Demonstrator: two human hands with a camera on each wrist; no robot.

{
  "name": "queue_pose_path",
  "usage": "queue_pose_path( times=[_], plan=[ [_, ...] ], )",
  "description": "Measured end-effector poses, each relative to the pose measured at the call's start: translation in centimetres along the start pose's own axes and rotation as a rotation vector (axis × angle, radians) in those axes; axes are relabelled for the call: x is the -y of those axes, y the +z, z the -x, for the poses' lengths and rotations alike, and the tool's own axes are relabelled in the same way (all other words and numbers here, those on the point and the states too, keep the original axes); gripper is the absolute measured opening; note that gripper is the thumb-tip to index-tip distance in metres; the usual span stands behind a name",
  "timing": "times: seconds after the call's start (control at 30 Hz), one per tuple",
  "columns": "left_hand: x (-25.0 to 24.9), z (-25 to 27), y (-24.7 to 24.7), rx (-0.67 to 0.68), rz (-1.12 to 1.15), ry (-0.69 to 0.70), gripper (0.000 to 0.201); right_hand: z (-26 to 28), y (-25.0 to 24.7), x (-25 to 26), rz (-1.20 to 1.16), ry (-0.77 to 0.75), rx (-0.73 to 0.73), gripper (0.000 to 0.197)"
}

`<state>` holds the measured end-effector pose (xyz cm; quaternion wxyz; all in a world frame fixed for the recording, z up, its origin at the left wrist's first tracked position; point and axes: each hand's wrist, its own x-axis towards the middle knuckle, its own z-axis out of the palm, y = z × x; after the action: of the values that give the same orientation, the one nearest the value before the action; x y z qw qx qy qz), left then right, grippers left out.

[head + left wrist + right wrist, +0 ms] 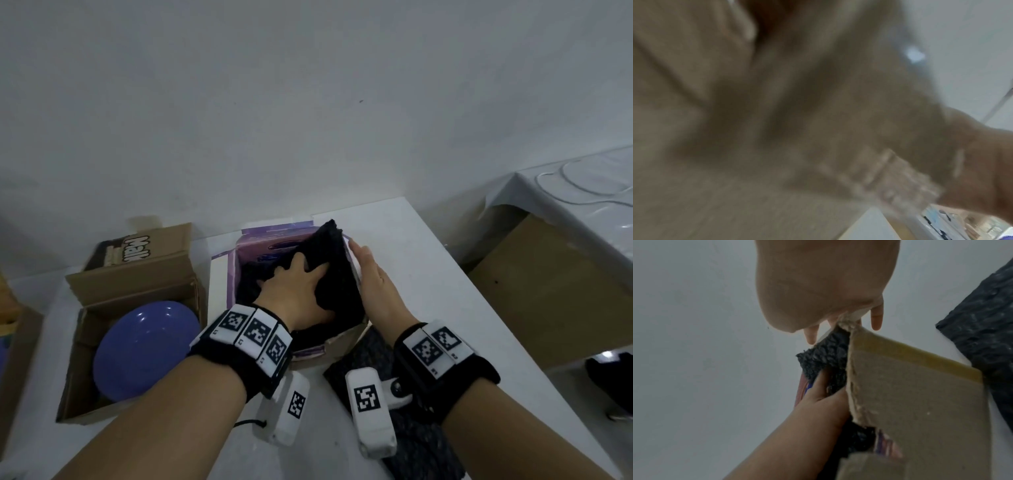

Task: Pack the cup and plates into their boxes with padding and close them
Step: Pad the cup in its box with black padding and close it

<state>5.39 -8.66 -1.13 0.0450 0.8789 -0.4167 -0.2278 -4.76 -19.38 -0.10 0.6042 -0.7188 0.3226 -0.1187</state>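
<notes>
A purple box (239, 263) stands open mid-table in the head view, stuffed with black fuzzy padding (330, 246). My left hand (294, 287) lies inside it, fingers spread, pressing on the padding. My right hand (370, 270) rests flat with straight fingers against the outside of the box's right wall. In the right wrist view the right hand (838, 311) touches the top of the cardboard wall (910, 394), the padding (828, 350) pokes out, and the left hand (822, 395) is on it. A blue plate (144, 346) lies in a brown carton (137, 274) at left. The left wrist view is blurred.
Another black padding cloth (421, 442) lies on the white table (428, 246) under my right wrist, also seen as the cloth (982, 321) in the right wrist view. A second covered table with a large carton (548, 291) beneath stands at right.
</notes>
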Motion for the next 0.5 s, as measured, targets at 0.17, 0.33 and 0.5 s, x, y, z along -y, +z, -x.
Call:
queue_pose_path(
  times=[0.17, 0.33, 0.5],
  plan=[
    [0.9, -0.3, 0.0, 0.109, 0.103, -0.014, 0.088, -0.6, -0.1, -1.6, 0.183, 0.042, 0.032, 0.047],
    [-0.5, 0.3, -1.9, -0.201, -0.231, 0.082, 0.061, -1.5, -0.1, -2.3, 0.248, 0.02, 0.075, 0.048],
    [-2.3, 0.5, -1.0, -0.178, 0.126, 0.128, 0.05, -1.3, -0.1, -1.9, 0.168, 0.016, 0.09, 0.044]
  ],
)
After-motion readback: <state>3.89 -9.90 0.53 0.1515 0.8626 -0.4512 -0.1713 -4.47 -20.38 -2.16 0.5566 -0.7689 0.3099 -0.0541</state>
